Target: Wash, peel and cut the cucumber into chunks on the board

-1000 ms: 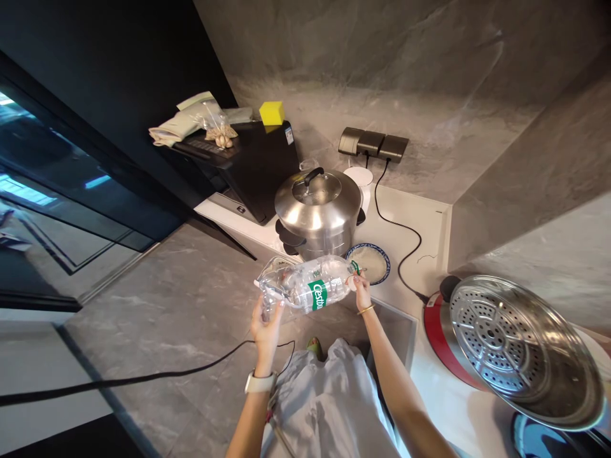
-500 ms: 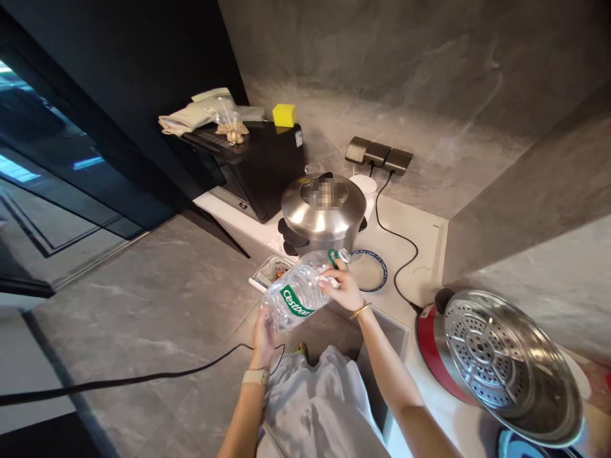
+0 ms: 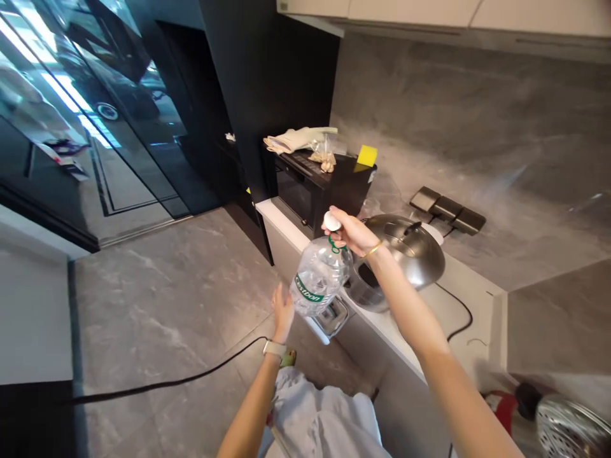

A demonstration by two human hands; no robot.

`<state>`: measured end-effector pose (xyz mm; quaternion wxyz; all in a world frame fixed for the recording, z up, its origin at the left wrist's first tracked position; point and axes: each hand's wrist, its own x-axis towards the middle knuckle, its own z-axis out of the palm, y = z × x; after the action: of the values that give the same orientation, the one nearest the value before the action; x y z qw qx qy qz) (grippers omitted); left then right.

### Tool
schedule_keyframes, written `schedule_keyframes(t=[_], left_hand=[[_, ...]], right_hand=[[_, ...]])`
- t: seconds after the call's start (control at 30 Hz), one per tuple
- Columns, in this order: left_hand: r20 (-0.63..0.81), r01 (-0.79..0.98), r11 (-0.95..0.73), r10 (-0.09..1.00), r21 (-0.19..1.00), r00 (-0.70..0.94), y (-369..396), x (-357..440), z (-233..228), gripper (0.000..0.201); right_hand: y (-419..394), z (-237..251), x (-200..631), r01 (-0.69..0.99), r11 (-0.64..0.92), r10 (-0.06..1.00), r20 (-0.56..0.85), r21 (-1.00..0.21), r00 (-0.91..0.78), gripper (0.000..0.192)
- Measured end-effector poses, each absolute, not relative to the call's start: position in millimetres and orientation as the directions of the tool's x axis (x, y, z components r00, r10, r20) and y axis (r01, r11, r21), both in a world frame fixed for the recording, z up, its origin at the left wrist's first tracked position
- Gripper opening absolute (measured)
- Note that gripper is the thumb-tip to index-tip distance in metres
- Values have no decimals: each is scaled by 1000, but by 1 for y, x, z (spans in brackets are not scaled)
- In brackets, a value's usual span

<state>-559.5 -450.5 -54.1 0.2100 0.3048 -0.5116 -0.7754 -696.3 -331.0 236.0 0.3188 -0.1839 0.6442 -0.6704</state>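
Observation:
A large clear plastic water bottle [image 3: 319,273] with a green label hangs upright, slightly tilted, in front of the counter. My right hand [image 3: 354,232] is closed around its neck, by the white cap and green carry handle. At the bottle's lower left side is my left hand [image 3: 283,312], fingers apart; whether the fingertips touch the plastic I cannot tell. Behind the bottle stands a steel pot [image 3: 370,294] with a domed lid [image 3: 415,254], partly hidden by my right arm. Just below the bottle, a small lined bin [image 3: 333,318] is fixed at the cabinet front.
A black oven [image 3: 298,194] on the white counter carries gloves [image 3: 300,138], a bag of garlic-like bulbs [image 3: 324,159] and a yellow block [image 3: 367,156]. Wall sockets [image 3: 447,210] sit behind the pot. A steamer tray [image 3: 568,423] is at lower right. A black cable crosses the left floor.
The view has swung left. The bottle has gone from tilted across both hands to nearly upright, with my right hand at its neck. My left hand has loosened from its base.

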Motion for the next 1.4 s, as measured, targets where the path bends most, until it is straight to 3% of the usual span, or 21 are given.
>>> schedule_keyframes(t=[0.07, 0.13, 0.17, 0.27, 0.37, 0.5, 0.63, 0.7, 0.8, 0.87, 0.93, 1.13, 1.2, 1.27, 1.4], left_hand=[[-19, 6, -41, -569, 999, -822, -472, -588, -46, 62], [138, 49, 238, -374, 970, -917, -485, -618, -39, 84], [164, 74, 292, -296, 954, -941, -488, -634, -36, 95], [185, 125, 291, -189, 948, -964, -488, -681, -31, 109], [144, 98, 231, -194, 968, -970, -479, -725, -34, 112], [123, 76, 212, -222, 974, -967, -460, -770, -40, 113], [130, 84, 249, -176, 965, -976, -445, -801, -32, 108], [173, 114, 335, -150, 935, -973, -440, -813, -21, 106], [303, 243, 461, -59, 853, -951, -437, -826, 0, 109], [313, 266, 472, -21, 840, -950, -436, -832, 12, 115], [289, 244, 464, -27, 852, -957, -435, -836, 20, 118], [325, 275, 500, -13, 821, -946, -434, -841, 19, 109], [347, 297, 516, -1, 804, -938, -433, -843, 17, 109], [367, 321, 525, 18, 788, -930, -430, -848, 15, 108], [364, 324, 510, 24, 797, -931, -427, -866, 11, 108]], right_hand=[[-349, 238, -714, 177, 86, -629, -191, -980, -754, 52], [-366, 237, -731, 142, 127, -578, -190, -982, -794, 51], [-373, 236, -740, 121, 148, -551, -184, -981, -814, 51], [-391, 227, -774, 55, 246, -445, -163, -968, -880, 50], [-397, 211, -810, -11, 383, -367, -141, -924, -919, 47], [-390, 189, -846, -102, 506, -345, -93, -857, -934, 42], [-365, 181, -874, -201, 600, -338, -18, -774, -941, 35], [-350, 187, -887, -297, 673, -313, 102, -678, -944, 31], [-328, 203, -905, -337, 844, -257, 237, -418, -937, 25], [-318, 210, -915, -307, 913, -271, 163, -270, -949, 21], [-313, 211, -922, -316, 924, -312, 51, -215, -949, 18], [-311, 201, -937, -384, 882, -399, 2, -272, -917, 34], [-310, 202, -941, -384, 892, -408, -61, -237, -911, 31], [-312, 204, -943, -303, 944, -316, -97, -130, -944, 27], [-331, 200, -945, -77, 997, -77, 8, -8, -997, 47]])
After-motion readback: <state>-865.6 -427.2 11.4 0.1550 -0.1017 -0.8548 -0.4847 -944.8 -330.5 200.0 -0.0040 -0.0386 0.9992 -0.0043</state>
